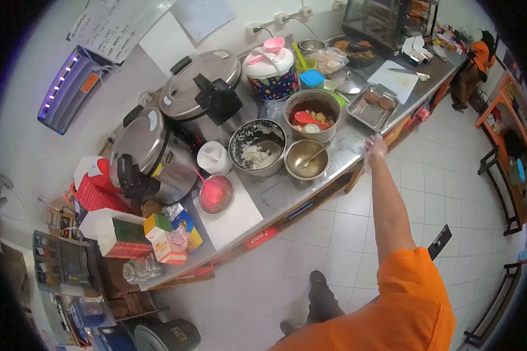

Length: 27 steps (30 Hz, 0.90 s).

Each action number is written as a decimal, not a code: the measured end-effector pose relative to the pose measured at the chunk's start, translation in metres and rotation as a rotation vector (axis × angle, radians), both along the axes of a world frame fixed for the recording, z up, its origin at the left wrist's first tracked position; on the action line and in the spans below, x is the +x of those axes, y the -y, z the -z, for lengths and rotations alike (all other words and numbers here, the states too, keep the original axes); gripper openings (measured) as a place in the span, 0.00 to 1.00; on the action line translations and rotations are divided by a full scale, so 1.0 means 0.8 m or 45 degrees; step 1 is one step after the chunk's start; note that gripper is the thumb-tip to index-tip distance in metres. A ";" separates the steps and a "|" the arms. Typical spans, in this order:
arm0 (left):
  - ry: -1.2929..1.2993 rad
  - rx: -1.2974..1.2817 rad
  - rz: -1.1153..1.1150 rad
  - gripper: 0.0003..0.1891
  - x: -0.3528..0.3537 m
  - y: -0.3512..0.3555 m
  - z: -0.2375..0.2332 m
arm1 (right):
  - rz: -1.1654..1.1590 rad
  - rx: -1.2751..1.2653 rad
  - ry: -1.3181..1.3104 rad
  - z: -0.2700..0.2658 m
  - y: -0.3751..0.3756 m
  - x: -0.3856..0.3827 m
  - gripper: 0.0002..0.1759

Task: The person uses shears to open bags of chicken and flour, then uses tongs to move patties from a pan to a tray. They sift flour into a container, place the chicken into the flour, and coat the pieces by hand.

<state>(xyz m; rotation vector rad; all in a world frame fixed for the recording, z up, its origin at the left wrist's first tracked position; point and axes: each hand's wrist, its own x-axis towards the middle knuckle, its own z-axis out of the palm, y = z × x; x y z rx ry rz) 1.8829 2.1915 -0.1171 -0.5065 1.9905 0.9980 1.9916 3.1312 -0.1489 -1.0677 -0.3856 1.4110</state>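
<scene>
My right hand [376,147], in what looks like a thin clear plastic glove, reaches to the counter's front edge with its fingers loosely apart and nothing visible in them. It is nearest to a rectangular metal tray [376,121] that holds a few brown, rounded pieces of food. To its left stands a steel bowl [298,169] with a metal spoon [315,157] leaning in it. Behind that is a pot [293,111] of food with a red spoon [305,119] inside. A pot of white rice [260,157] sits further left. My left hand is out of view.
Two large lidded cookers [152,146] line the wall. A pink ladle [212,192] rests in a small bowl on a white board [234,219]. A knife [403,71] lies on a white cutting board [392,82]. Food boxes [165,238] stand at the near end; another person [480,64] stands far right.
</scene>
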 end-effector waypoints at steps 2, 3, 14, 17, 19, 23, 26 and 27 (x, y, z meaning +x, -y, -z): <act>-0.005 0.017 -0.038 0.14 0.010 0.000 0.001 | -0.143 0.065 -0.004 0.005 0.055 0.011 0.15; -0.004 0.021 -0.066 0.14 0.013 -0.006 0.001 | -0.276 0.144 -0.078 0.032 0.058 0.017 0.14; -0.018 0.064 -0.427 0.13 0.133 0.146 0.008 | -2.265 1.750 1.865 0.202 0.658 0.018 0.13; -0.022 0.064 -0.705 0.13 0.239 0.224 0.007 | -2.926 0.235 0.756 0.129 0.782 -0.047 0.17; -0.014 0.074 -0.917 0.13 0.320 0.269 0.016 | -3.418 0.193 0.858 0.072 0.841 -0.100 0.17; 0.018 0.148 -1.277 0.13 0.468 0.345 0.058 | -3.195 0.315 0.930 0.116 0.897 -0.173 0.12; 0.002 0.287 -1.493 0.13 0.542 0.416 0.103 | -2.873 0.290 1.258 0.146 0.905 -0.192 0.16; -0.025 0.360 -1.549 0.13 0.551 0.442 0.114 | -2.804 0.272 1.385 0.154 0.908 -0.192 0.18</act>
